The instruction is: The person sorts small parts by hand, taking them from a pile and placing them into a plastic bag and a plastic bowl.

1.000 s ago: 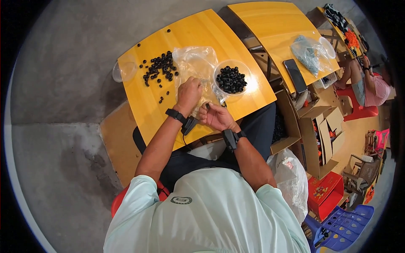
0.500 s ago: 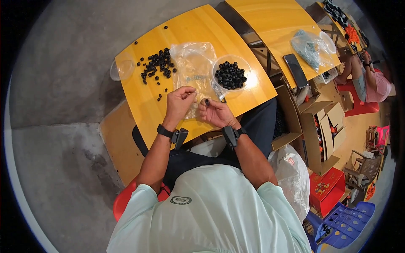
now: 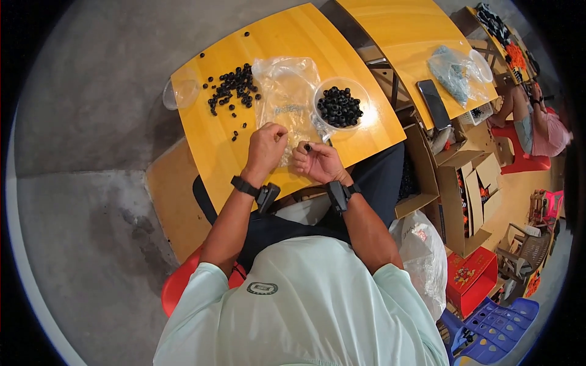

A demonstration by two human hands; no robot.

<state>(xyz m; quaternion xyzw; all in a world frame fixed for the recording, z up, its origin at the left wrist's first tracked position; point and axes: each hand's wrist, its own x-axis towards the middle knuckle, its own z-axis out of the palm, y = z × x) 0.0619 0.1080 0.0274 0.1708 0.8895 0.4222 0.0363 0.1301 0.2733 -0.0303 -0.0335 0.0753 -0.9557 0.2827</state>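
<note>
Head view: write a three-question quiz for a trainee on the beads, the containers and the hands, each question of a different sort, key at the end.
1. Multiple choice. Which hand has a black bead showing at its fingertips?
A) left hand
B) right hand
C) neither hand

2. True or false. The clear plastic bag lies between the loose black beads and the clear bowl.

3. Fill in the blank. The phone lies to the person's ____ of the clear bowl.

Key: 1. B; 2. true; 3. right.
</note>
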